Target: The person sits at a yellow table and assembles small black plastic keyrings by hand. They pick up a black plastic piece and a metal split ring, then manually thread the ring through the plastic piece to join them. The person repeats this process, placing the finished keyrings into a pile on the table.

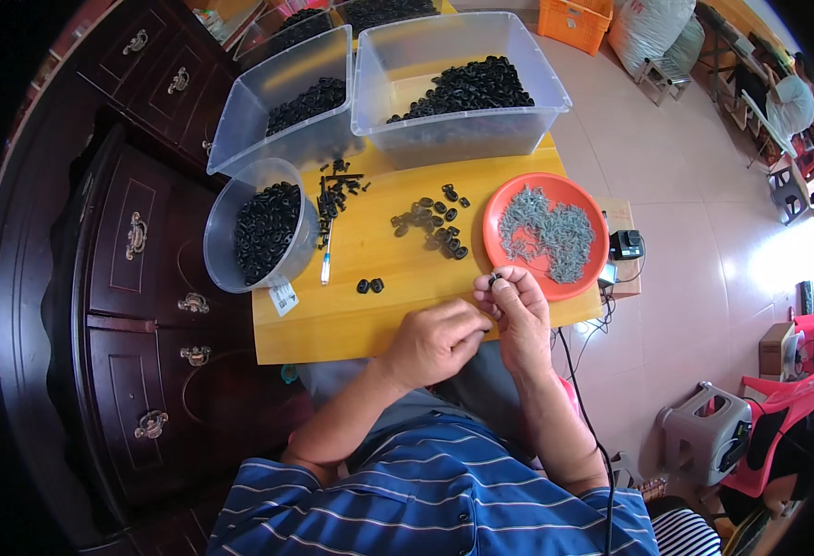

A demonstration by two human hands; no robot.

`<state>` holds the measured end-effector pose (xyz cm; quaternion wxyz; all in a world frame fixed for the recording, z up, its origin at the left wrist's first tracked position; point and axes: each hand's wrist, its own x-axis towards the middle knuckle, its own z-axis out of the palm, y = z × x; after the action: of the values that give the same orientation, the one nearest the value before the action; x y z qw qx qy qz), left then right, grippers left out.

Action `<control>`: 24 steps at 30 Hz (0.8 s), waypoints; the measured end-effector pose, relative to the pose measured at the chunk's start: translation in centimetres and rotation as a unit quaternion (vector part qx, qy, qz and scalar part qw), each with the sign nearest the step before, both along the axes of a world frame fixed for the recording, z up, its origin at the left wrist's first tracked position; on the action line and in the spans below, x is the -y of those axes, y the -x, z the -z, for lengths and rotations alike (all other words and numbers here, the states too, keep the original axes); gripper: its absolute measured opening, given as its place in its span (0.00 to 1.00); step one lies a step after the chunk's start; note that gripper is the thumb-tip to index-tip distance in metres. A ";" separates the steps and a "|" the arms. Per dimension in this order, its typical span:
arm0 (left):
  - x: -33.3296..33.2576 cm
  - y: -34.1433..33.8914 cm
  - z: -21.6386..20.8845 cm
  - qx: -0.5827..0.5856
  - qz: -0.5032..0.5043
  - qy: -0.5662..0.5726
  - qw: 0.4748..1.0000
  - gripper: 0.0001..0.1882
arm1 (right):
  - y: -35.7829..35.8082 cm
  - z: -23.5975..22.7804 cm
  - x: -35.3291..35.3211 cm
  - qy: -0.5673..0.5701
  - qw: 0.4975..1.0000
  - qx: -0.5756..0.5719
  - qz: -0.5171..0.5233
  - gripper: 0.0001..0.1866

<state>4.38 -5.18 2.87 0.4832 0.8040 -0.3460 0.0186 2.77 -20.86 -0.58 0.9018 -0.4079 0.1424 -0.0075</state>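
My right hand (521, 320) is raised beside the red plate, thumb and fingers pinching a small black plastic part (495, 279). My left hand (436, 345) is just left of it over the table's near edge, fingers curled together; what they hold, if anything, is hidden. Many small silvery metal pieces (569, 243) fill the round red plate (494, 243). On the yellow table, loose black plastic parts (439, 222) lie in a scattered group left of the plate. A pair of black parts (370, 286) sits nearer me.
A clear round tub (268, 232) of black rings stands at the left, with small black pieces (331, 199) and a pen-like stick (326, 255) beside it. Two clear bins (462, 130) (240, 139) stand behind. Dark drawers (129, 232) border the left; a cable (578, 389) runs by my right arm.
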 end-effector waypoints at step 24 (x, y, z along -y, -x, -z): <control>-1.7 0.2 2.3 -0.204 -0.117 0.212 0.949 0.11 | 0.5 0.1 -0.6 0.044 0.998 0.010 -0.051 0.07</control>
<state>4.16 -3.46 0.54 0.6969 0.7047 -0.1320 -0.0166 2.24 -20.21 -0.65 0.8838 -0.4535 0.1117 0.0277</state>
